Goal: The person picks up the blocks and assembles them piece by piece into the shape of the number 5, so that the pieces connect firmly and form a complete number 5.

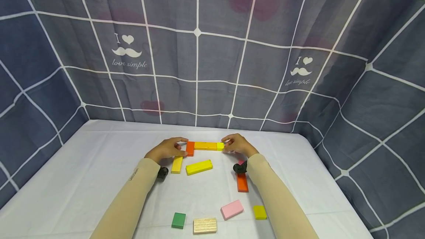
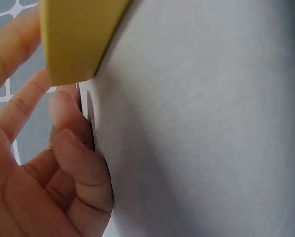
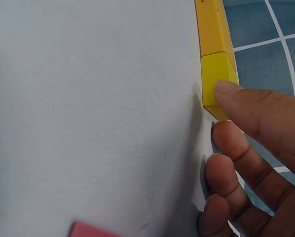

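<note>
A row of blocks lies near the back of the table: an upright-turned orange-red block (image 1: pixel 190 149), a long amber block (image 1: pixel 205 146) and a small bright yellow block (image 1: pixel 220 146). At the row's left end, my left hand (image 1: pixel 166 148) pinches the orange-red block between thumb and index finger, other fingers curled. My right hand (image 1: pixel 238 145) grips the small yellow block at the right end; the right wrist view shows the thumb (image 3: pixel 231 94) on its face. Just below the left hand lies a yellow block (image 1: pixel 177 165), large in the left wrist view.
A long yellow block (image 1: pixel 199 167) lies between the forearms. Under the right wrist are a partly hidden pink block and an orange-red block (image 1: pixel 242 183). Nearer lie green (image 1: pixel 178 220), wooden (image 1: pixel 204 226), pink (image 1: pixel 232 209) and yellow (image 1: pixel 259 212) blocks. A grey checked curtain (image 1: pixel 172 95) borders the table.
</note>
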`<state>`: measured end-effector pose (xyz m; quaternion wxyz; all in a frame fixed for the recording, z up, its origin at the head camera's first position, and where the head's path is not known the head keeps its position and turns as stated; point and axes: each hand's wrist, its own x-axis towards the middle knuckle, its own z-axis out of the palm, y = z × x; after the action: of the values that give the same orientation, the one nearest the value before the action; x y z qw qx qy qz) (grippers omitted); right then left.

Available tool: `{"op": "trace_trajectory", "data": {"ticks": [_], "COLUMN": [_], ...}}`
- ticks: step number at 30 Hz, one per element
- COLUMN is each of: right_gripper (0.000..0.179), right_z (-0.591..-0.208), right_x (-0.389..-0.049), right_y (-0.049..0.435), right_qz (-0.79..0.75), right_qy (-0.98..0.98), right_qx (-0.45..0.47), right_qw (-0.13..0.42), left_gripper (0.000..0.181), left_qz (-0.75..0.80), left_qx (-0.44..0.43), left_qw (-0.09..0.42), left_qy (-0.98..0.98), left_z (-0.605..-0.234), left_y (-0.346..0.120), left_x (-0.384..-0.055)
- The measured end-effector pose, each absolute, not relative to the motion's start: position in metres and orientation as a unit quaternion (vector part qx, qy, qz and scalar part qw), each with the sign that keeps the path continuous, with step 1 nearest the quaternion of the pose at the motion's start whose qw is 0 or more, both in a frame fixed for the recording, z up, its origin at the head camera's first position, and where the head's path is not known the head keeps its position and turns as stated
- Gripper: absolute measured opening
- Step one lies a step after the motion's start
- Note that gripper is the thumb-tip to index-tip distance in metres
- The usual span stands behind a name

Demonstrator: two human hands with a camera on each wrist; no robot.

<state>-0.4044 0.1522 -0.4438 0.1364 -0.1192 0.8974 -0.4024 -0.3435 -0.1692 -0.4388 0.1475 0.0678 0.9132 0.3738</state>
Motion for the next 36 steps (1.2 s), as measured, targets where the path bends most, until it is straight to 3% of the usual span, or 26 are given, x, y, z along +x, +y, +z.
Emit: {"op": "trace_trajectory", "data": {"ticks": [6, 23, 36], "right_gripper": [0.050, 0.039, 0.032], "right_z": [-0.444, -0.445, -0.441], "right_x": [-0.400, -0.382, -0.368], "right_y": [0.150, 0.147, 0.141], "right_qz": [-0.423, -0.431, -0.484], "right_qy": [0.890, 0.888, 0.843], "right_qx": [-0.115, -0.135, -0.179], "right_qw": [0.127, 0.092, 0.153], "left_gripper": [0.067, 0.057, 0.056], "left_qz": [0.388, 0.426, 0.436], "left_qx": [0.108, 0.120, 0.144], "left_qw": [0.153, 0.136, 0.159], "left_qy": [0.902, 0.886, 0.874], "left_z": [-0.440, -0.445, -0.442], "left_y": [-0.178, -0.195, -0.208], "left_x": [-0.342, -0.338, -0.324]}}
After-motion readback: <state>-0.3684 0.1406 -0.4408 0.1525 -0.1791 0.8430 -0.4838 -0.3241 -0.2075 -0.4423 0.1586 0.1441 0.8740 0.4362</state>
